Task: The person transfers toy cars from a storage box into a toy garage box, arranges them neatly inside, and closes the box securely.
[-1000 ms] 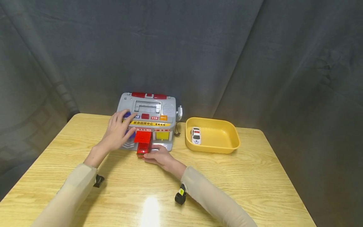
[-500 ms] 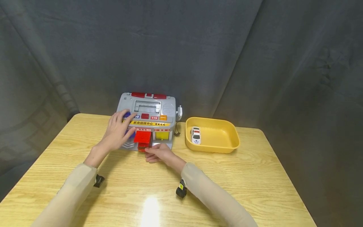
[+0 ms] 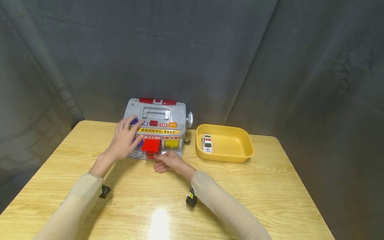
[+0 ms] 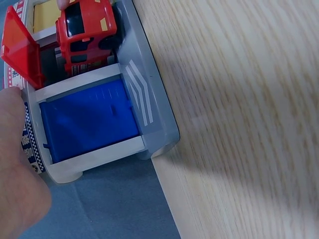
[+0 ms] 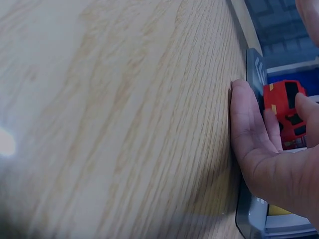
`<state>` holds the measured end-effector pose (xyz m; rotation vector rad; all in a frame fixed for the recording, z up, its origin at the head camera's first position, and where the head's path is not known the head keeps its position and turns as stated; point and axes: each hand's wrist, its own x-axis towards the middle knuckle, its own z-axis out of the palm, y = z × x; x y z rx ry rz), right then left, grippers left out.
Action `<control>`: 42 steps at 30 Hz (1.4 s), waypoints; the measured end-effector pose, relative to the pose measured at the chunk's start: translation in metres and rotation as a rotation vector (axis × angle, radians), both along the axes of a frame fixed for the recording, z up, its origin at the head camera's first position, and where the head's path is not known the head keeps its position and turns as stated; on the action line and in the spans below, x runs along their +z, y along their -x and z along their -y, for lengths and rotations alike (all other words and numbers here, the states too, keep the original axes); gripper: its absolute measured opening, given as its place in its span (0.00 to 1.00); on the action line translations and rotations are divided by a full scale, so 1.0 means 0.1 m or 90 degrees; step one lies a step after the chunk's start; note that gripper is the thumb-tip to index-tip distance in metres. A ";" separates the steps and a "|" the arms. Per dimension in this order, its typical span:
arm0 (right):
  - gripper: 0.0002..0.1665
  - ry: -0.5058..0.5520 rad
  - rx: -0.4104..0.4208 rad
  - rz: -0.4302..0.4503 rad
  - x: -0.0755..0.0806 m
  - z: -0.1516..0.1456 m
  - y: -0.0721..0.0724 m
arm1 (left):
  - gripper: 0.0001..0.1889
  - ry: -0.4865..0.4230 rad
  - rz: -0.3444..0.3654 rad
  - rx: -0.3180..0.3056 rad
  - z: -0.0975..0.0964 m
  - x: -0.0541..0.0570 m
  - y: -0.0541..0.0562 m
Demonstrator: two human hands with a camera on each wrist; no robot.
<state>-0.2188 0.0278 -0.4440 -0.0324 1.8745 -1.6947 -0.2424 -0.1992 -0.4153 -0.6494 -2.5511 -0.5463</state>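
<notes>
A grey toy emergency station (image 3: 178, 115) stands at the back of the table, with its red door (image 3: 151, 145) lifted. Under that door is a red toy fire truck (image 4: 89, 27), mostly inside the bay with its front outward. My right hand (image 3: 173, 161) holds the truck by its front end, thumb on the windshield and a finger at the near corner, as the right wrist view (image 5: 279, 159) suggests. My left hand (image 3: 122, 138) rests on the station's left front with fingers spread, over its blue button. Beneath it the blue door (image 4: 92, 119) is down.
A yellow tray (image 3: 232, 157) sits right of the station and holds a white toy police car (image 3: 207, 143). The station's yellow door (image 3: 172, 143) is down. A white part (image 3: 190, 119) juts from its right side. Grey curtain hangs behind the wooden table (image 3: 240, 193).
The fire truck has gone deeper under the raised red door, and my right hand has moved forward with it. My left hand and the tray look unchanged.
</notes>
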 end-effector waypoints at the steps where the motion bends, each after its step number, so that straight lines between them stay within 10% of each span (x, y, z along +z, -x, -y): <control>1: 0.22 -0.001 0.001 -0.002 0.00 0.00 0.00 | 0.32 0.000 0.001 0.000 0.00 0.00 0.00; 42: 0.33 0.191 0.117 0.137 0.02 -0.19 0.20 | 0.32 -0.005 -0.002 0.002 0.00 -0.01 -0.01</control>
